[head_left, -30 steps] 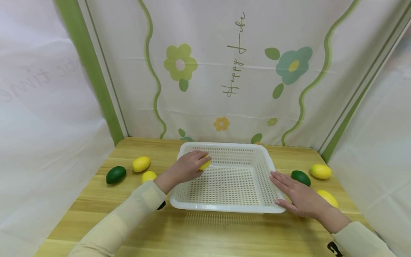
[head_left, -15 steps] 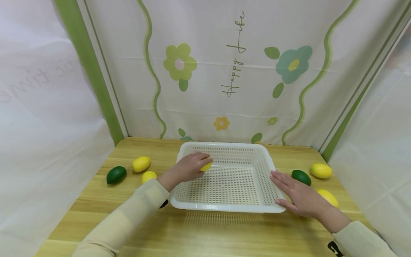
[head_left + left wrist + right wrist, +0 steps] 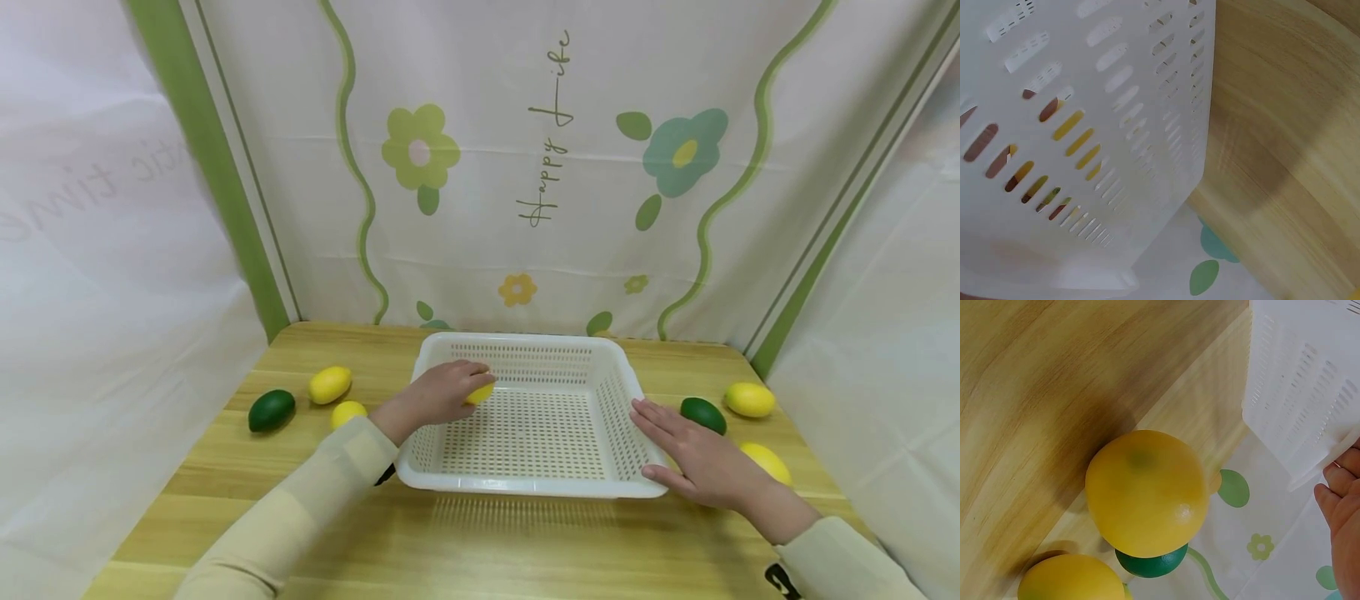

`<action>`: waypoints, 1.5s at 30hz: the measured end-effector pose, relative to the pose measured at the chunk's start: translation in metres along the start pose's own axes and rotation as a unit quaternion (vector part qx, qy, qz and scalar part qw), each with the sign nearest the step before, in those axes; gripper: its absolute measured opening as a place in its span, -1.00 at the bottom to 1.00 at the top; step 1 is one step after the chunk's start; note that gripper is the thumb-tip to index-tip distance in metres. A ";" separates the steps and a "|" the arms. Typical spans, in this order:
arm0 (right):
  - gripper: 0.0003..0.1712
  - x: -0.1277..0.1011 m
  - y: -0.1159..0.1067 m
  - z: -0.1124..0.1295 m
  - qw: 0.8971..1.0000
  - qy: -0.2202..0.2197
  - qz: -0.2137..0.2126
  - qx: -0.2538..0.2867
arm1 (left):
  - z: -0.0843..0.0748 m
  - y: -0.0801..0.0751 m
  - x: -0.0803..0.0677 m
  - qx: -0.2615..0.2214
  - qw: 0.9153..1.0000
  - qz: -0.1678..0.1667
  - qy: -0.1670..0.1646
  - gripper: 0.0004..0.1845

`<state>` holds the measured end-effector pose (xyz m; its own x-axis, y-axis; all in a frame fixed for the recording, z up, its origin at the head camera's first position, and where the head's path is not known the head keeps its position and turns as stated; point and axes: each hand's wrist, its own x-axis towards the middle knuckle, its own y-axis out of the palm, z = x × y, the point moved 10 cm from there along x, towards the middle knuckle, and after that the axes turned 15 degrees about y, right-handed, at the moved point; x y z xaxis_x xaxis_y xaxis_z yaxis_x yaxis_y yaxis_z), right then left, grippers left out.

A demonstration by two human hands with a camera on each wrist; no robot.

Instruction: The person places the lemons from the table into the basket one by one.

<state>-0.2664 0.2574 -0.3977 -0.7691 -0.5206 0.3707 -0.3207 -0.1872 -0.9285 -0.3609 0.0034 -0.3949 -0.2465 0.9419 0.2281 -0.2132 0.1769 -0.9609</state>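
Over the left part of a white slotted plastic basket (image 3: 525,485), my left hand (image 3: 438,396) grips a yellow lemon (image 3: 482,394) with curled fingers. Most of that lemon is covered by the hand; the left wrist view shows yellow patches of the lemon (image 3: 1079,140) through the slots of the basket wall (image 3: 1116,62). My right hand (image 3: 697,460) rests on the basket's right rim, fingers straight. At the edge of the right wrist view, the right hand (image 3: 1347,519) touches the rim from outside.
Left of the basket lie two lemons (image 3: 330,384) and a dark green lemon-shaped fruit (image 3: 272,411). To its right are two more lemons (image 3: 750,400) and another green fruit (image 3: 703,415), close to the right hand. A printed curtain (image 3: 480,233) stands behind the wooden table (image 3: 510,558).
Compared with a second ago, the left hand and its lemon have shifted very slightly, the forearm a little to the right. The right hand and the basket look unmoved.
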 end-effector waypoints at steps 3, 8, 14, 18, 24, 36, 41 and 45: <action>-0.21 0.000 0.000 0.000 1.000 0.001 0.002 0.000 | 0.002 0.003 0.000 -0.008 1.000 0.013 -0.007 -0.49; -0.21 0.000 0.001 0.000 1.000 0.004 0.005 -0.001 | 0.002 0.005 -0.001 -0.016 0.999 0.029 -0.014 -0.49; -0.21 0.000 0.001 0.000 1.000 0.004 0.004 0.000 | 0.003 0.005 -0.001 -0.024 0.999 0.034 -0.022 -0.48; -0.21 0.000 0.000 0.000 1.000 0.003 0.004 0.000 | 0.003 0.006 -0.001 -0.030 0.998 0.044 -0.025 -0.49; -0.22 0.001 0.001 -0.001 1.000 0.007 0.007 0.000 | 0.006 0.012 -0.003 -0.038 0.996 0.066 -0.037 -0.52; -0.21 0.000 0.002 -0.001 1.000 0.007 0.008 0.003 | 0.009 0.011 -0.006 -0.033 0.996 0.061 -0.049 -0.51; -0.21 0.000 0.002 -0.002 1.000 0.010 0.010 0.002 | 0.007 0.005 -0.007 -0.032 0.998 0.043 -0.039 -0.54; -0.21 0.000 0.003 -0.003 1.000 0.010 0.009 0.001 | 0.007 0.004 -0.010 -0.035 0.998 0.039 -0.042 -0.54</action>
<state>-0.2686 0.2593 -0.4003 -0.7856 -0.5074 0.3540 -0.3052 -0.1799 -0.9351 -0.3664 -0.0071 -0.3999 -0.3383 0.9271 0.1614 -0.1244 0.1260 -0.9842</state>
